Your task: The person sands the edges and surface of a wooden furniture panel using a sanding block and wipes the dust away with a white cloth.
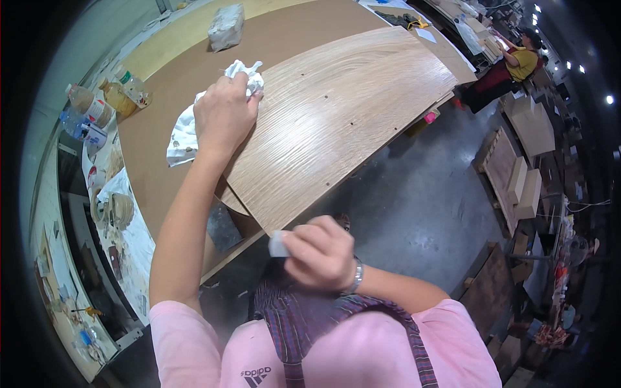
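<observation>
A wood-grain board [336, 123] with several small dark holes lies on the brown-topped table [155, 123], its near corner jutting toward me. My left hand [225, 116] is closed on a crumpled white cloth [186, 139] at the board's left edge; part of the cloth spreads out under the wrist, with brownish spots on it. Close to the near corner of the board, my right hand [320, 254] pinches a small whitish block [279, 244]. Motion blurs this hand a little, and the block's kind cannot be made out.
Several plastic bottles [116, 97] stand at the table's left edge, near a tape roll [119, 210]. A wrapped whitish block [226, 28] sits at the far side. Beyond the grey floor [414, 194], a person [517, 64] in yellow stands near stacked boards [504, 174].
</observation>
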`<state>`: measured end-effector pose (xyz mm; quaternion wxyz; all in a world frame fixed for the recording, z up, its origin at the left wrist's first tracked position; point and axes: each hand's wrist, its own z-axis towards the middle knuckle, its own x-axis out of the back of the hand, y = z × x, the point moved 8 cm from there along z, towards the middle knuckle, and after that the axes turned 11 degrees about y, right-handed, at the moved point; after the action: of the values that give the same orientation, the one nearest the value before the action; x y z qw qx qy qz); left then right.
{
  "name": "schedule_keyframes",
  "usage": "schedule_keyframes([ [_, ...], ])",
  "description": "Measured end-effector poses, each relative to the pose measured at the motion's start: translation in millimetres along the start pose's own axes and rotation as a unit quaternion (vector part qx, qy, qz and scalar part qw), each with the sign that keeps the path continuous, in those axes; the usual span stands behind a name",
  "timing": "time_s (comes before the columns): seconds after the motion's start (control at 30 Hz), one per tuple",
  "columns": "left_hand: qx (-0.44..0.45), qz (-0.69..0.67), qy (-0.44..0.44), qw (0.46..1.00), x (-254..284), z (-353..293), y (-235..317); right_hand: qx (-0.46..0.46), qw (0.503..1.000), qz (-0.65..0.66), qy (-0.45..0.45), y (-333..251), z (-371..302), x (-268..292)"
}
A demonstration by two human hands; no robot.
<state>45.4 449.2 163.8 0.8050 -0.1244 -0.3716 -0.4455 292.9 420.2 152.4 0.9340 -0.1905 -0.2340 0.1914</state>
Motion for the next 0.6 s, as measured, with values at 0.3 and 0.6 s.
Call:
schedule_keyframes([
  [0.3, 0.006, -0.004, -0.023, 1.000, 0, 1, -3, -0.129, 0.986, -0.082, 0.061, 73, 41, 59],
  [0.6, -0.145, -0.275, -0.145, 0.939, 87, -51, 91, -0.412, 0.910, 0.019, 0.038, 334, 100, 161],
])
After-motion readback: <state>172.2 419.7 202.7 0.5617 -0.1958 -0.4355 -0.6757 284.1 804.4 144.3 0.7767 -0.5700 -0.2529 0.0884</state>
